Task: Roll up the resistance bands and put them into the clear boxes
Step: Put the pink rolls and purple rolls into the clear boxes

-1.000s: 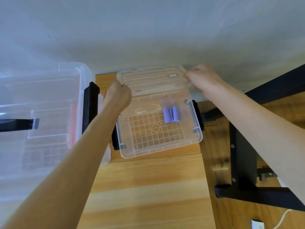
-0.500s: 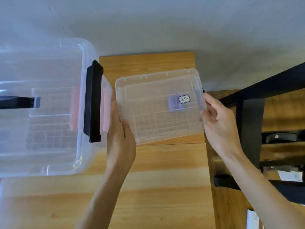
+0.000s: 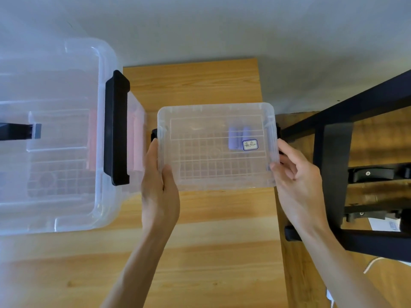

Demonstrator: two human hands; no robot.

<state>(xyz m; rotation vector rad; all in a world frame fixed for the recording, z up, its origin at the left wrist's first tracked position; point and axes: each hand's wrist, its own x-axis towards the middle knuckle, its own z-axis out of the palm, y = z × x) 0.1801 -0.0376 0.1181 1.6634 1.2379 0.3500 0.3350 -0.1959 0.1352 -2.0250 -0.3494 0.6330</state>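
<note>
A small clear box (image 3: 200, 152) with its lid on stands on the wooden table (image 3: 200, 252), with a white label (image 3: 250, 144) on the lid. Rolled purple resistance bands (image 3: 235, 138) lie inside it at the right. My left hand (image 3: 159, 187) holds the box's left side, thumb over the lid's front corner. My right hand (image 3: 293, 174) grips the right side near the black latch, fingers curled on the edge. A large clear box (image 3: 55, 141) with a black handle (image 3: 116, 127) sits at the left, with pink rolls (image 3: 136, 141) showing through its wall.
A grey wall runs behind the table. A black metal frame (image 3: 333, 170) stands on the floor right of the table's edge. Papers and a white cable (image 3: 373, 264) lie on the floor at the far right.
The lid has come down from tilted-open onto the small box. Both hands moved from the lid's far corners to the box's near sides. The view shifted downward.
</note>
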